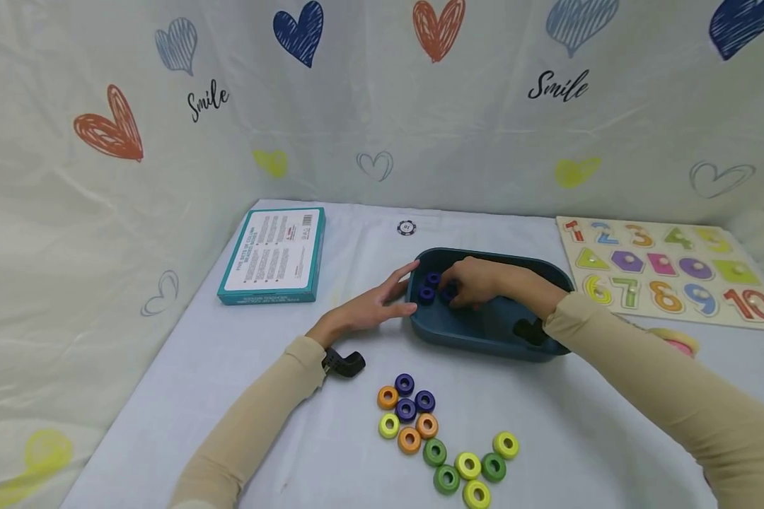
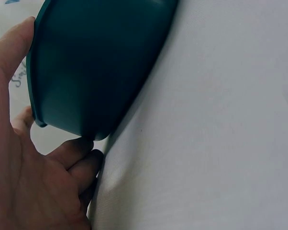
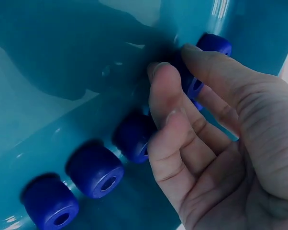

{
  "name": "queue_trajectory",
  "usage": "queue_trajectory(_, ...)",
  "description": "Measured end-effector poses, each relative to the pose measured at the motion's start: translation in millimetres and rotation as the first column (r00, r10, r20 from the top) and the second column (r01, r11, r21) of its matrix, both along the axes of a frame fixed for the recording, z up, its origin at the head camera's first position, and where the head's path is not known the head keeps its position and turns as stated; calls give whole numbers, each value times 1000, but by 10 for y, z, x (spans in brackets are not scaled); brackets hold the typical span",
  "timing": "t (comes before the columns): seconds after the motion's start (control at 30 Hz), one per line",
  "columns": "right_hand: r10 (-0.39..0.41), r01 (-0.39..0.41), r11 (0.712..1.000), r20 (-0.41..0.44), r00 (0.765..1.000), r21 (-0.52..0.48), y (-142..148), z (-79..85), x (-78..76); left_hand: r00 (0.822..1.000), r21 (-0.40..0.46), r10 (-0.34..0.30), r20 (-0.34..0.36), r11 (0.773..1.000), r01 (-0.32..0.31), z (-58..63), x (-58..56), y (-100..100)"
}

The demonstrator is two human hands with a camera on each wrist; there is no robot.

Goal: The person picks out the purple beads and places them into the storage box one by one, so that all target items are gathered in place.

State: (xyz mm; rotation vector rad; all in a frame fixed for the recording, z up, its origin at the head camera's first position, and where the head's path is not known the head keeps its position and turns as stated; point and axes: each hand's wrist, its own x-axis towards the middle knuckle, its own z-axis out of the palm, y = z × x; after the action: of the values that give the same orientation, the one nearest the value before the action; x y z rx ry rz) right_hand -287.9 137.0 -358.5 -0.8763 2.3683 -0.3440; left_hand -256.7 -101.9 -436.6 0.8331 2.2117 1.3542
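Note:
My right hand [image 1: 474, 281] reaches down into a dark teal tray [image 1: 465, 338]. In the right wrist view its thumb and index finger pinch a dark blue ring bead [image 3: 195, 86], partly hidden by the fingers. More blue beads [image 3: 94, 168] stand in a row along the tray floor, and another blue bead [image 3: 214, 44] lies just beyond the thumb. My left hand [image 1: 372, 305] rests at the tray's left end with its fingers spread. In the left wrist view its fingertips touch the rim and the lower end of the tray.
Loose orange, yellow, green and purple ring beads [image 1: 435, 452] lie in front of the tray. A teal box [image 1: 270, 254] lies back left, a wooden number board [image 1: 675, 272] back right. A small round token [image 1: 407, 227] lies behind the tray.

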Motion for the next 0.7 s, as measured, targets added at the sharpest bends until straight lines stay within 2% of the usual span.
queue_trajectory(0.2,-6,3,998,-49,999,-58,65,16,36,1000,0,-17,3,1000,17,23,18,15)
queue_trajectory(0.4,-51,33,988,-114,992,-152,149,157,174,998,-3,-59,13,998,59,265,140,15)
queue_trajectory(0.43,-60,38,986,-132,989,-165,163,194,226,998,-10,-59,14,998,59,301,156,16)
queue_trajectory(0.63,-67,-6,962,-258,964,-272,201,375,698,1000,-12,-1,7,1000,2,90,40,24)
queue_trajectory(0.7,-56,-32,948,-265,963,-317,192,360,876,1000,-2,-5,14,1000,5,111,49,28)
